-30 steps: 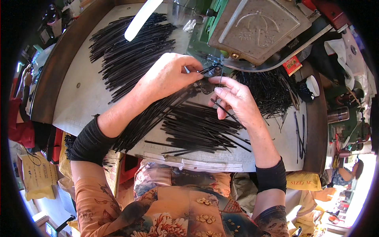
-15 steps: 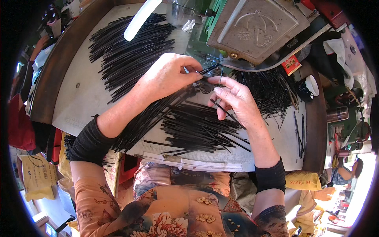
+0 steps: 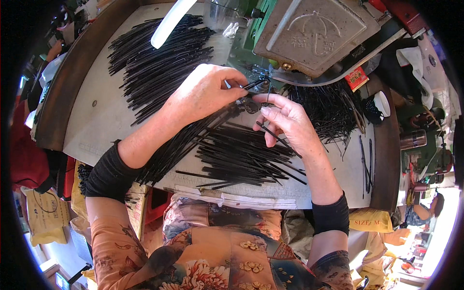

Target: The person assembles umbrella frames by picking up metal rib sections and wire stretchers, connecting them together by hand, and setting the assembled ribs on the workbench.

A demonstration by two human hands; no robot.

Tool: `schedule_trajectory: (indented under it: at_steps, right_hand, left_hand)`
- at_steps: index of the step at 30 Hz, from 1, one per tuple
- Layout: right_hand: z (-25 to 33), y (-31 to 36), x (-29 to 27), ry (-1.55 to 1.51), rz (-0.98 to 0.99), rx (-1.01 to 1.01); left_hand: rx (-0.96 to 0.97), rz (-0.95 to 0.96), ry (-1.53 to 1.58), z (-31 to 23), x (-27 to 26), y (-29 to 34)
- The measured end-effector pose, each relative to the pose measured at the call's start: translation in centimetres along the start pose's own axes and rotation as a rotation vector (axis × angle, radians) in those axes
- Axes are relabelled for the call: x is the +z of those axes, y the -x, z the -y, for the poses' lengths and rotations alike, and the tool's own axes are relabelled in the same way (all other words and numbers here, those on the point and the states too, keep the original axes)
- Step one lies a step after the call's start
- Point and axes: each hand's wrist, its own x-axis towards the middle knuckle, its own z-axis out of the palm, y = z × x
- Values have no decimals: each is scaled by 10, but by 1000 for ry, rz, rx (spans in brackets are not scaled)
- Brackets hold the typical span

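Keep your left hand [image 3: 208,92] as shown: thumb and index finger pinched together, remaining fingers folded, gripping a short black strip [image 3: 253,85] whose far end points to 2 o'clock, at the small machine mechanism [image 3: 263,73]. Your right hand [image 3: 286,118] is half curled, index finger extended toward 10 o'clock just beneath that mechanism; whether its tip touches metal cannot be told. A second black strip [image 3: 279,138] is held across the curled lower fingers of this hand, slanting toward 5 o'clock along the palm. Black sleeve bands [image 3: 113,170] cover both your forearms near the elbow. Taking the gap between your hands as the clock centre, a flat stack of strips [image 3: 241,155] lies at 6 o'clock, and a long bundle [image 3: 169,157] runs at 8 o'clock, partly below your left forearm. A broad sorted stack [image 3: 162,67] lies at 10 o'clock, overhung by a white curved bar [image 3: 175,21]. The grey machine head [image 3: 316,38] stands between 1 and 2 o'clock. A tangled dark heap [image 3: 325,113] lies between 3 and 4 o'clock, with a red packet [image 3: 356,79] near 3 o'clock beyond it. Loose strips [image 3: 365,166] lie at 4 o'clock on the pale tabletop [image 3: 87,130], inside its brown rim [image 3: 386,169].
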Motion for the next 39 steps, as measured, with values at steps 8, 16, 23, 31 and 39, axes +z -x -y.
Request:
schedule_trajectory:
  at_steps: [8, 16, 23, 31, 39]
  right_hand:
    - [-2, -2, 1, 0, -5, 16]
    - [-4, -2, -5, -163, 80, 23]
    - [1, 1, 4, -115, 65, 42]
    - [4, 6, 12, 87, 253, 146]
    - [-10, -3, -11, -56, 2, 56]
  left_hand:
    - [23, 6, -48, 2, 0, 0]
    - [-316, 290, 525, 10, -7, -8]
    - [-280, 245, 543, 9, -3, -4]
    - [-212, 325, 289, -7, 2, 2]
    - [-187, 401, 149, 1, -1, 1]
